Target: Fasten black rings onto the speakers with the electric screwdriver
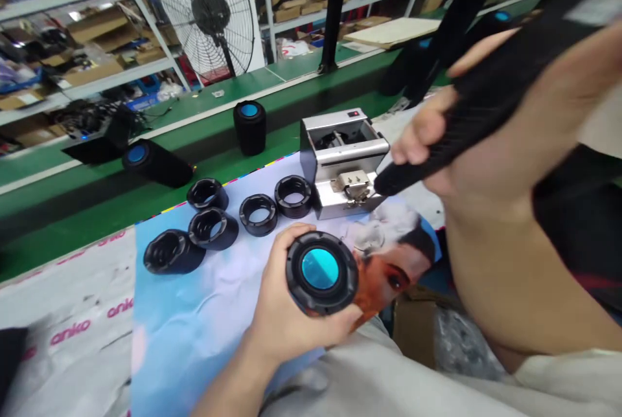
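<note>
My left hand [286,313] is closed around a black round speaker part with a blue centre disc [321,272], holding it end-up just above the blue printed sheet [194,320]. My right hand [437,138] is wrapped round a black electric screwdriver [466,112], whose tip points down-left at the metal feeder box [343,164]. The tip sits right beside the box's small brass-coloured front fitting [354,185].
Several black ring-shaped housings [260,214] lie on the sheet left of the box. Black cylinder speakers [249,127] [155,161] stand and lie on the green conveyor [97,197] behind. A large fan [208,12] and shelves of cartons stand at the back.
</note>
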Tool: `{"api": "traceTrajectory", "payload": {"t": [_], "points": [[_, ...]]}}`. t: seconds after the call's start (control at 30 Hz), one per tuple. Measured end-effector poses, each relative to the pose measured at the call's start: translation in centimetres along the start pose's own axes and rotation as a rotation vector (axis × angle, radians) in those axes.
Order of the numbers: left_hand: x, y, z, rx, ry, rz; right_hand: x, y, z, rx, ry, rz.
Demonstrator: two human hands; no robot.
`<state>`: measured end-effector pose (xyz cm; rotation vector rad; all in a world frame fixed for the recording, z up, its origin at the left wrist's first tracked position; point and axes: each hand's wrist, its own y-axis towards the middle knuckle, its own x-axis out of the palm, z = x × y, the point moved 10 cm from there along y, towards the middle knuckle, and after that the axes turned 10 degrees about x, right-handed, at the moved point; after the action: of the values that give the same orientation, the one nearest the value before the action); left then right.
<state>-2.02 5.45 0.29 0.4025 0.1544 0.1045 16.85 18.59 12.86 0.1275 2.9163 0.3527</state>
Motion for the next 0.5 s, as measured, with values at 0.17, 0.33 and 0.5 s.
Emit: {"api": "traceTrajectory", "payload": {"t": [0.17,0.33,0.5], "points": [[2.0,0.8,-0.6,-0.036,0.012,-0.015,1.8,0.8,1.2,0.007,0.379,-0.085],[1.8,0.9,-0.6,-0.026,0.026,-0.033,3.7,1.6,3.2,0.097,0.219,-0.207],[1.8,0.9,-1.1,-0.058,0.015,-0.040,3.9,0.9,4.6,0.140,0.320,-0.263]]}}
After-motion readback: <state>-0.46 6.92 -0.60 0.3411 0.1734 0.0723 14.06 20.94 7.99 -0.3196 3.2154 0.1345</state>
